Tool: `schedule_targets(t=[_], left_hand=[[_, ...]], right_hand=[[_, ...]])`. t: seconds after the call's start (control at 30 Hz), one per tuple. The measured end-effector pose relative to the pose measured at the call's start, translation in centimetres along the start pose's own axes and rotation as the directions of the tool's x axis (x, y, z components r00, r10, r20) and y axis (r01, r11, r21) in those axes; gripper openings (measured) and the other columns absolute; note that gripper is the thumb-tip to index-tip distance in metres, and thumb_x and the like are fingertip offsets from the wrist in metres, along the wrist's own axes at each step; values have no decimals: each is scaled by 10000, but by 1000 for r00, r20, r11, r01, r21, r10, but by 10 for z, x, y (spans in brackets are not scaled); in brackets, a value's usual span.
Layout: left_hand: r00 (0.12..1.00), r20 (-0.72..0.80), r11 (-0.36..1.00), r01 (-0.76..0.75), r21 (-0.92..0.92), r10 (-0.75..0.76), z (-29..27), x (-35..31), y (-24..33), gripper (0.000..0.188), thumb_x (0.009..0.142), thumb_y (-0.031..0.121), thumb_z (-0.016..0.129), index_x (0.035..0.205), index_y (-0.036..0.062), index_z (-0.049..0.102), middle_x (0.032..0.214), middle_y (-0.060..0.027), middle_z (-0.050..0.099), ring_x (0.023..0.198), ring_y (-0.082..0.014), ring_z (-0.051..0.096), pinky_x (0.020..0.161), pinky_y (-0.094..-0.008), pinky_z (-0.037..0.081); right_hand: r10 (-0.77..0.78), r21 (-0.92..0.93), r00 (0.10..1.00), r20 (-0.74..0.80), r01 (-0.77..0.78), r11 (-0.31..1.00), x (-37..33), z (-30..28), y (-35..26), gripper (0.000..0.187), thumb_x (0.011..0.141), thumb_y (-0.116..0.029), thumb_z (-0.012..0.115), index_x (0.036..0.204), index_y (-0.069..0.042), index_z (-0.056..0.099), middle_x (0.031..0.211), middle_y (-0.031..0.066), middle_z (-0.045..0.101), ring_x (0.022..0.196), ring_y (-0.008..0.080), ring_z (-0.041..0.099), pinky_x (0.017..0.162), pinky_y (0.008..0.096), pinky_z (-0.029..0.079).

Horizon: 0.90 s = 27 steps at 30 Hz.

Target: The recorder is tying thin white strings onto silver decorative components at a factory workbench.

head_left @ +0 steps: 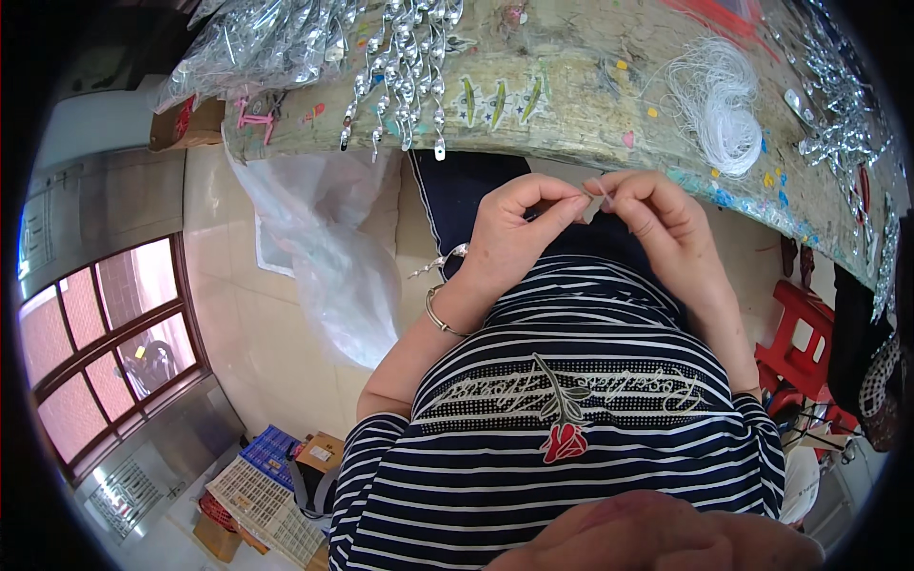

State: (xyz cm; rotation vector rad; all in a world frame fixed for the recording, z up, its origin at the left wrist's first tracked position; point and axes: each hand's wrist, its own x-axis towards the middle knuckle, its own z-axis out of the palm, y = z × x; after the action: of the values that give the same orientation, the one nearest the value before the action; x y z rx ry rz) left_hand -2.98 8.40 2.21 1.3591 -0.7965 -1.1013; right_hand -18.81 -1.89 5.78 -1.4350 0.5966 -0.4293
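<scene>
Below table edge, over lap: left hand and right hand close together, fingertips pinching small silvery piece between them. Beyond, table: white string bundle, hanging silver strips, clear bags of silver pieces. Translucent plastic bag hangs leftward.

floor – pale glossy tile | window – red-framed, daylit | stool – red plastic
</scene>
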Motion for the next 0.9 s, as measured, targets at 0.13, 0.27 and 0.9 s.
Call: schedule_targets(t=[0.13, 0.27, 0.9], left_hand=[[1000, 14, 998, 29, -54, -28, 0, 0, 0, 108, 868, 66, 623, 951, 6, 657, 825, -28, 643, 743, -62, 571, 636, -193, 446], [995, 19, 985, 101, -143, -99, 2, 0, 2, 132, 876, 107, 622, 950, 3, 657, 812, -24, 646, 735, -59, 566, 641, -190, 438], [995, 62, 994, 79, -73, -74, 0, 1, 0, 72, 864, 93, 634, 873, 26, 658, 753, -7, 614, 697, -54, 540, 625, -192, 423]], right_hand=[[-351, -577, 930, 112, 348, 739, 4, 2, 1, 79, 818, 6, 595, 876, -33, 557, 1054, 118, 603, 935, 273, 563, 823, 326, 434], [-464, -672, 871, 159, 440, 596, 7, 6, 9, 158, 762, 27, 627, 898, -32, 570, 1042, 106, 585, 929, 280, 550, 804, 345, 441], [-124, -327, 992, 17, 123, 937, 11, 2, 18, 51, 898, -63, 546, 917, -17, 536, 1000, 84, 504, 913, 177, 500, 808, 257, 408]])
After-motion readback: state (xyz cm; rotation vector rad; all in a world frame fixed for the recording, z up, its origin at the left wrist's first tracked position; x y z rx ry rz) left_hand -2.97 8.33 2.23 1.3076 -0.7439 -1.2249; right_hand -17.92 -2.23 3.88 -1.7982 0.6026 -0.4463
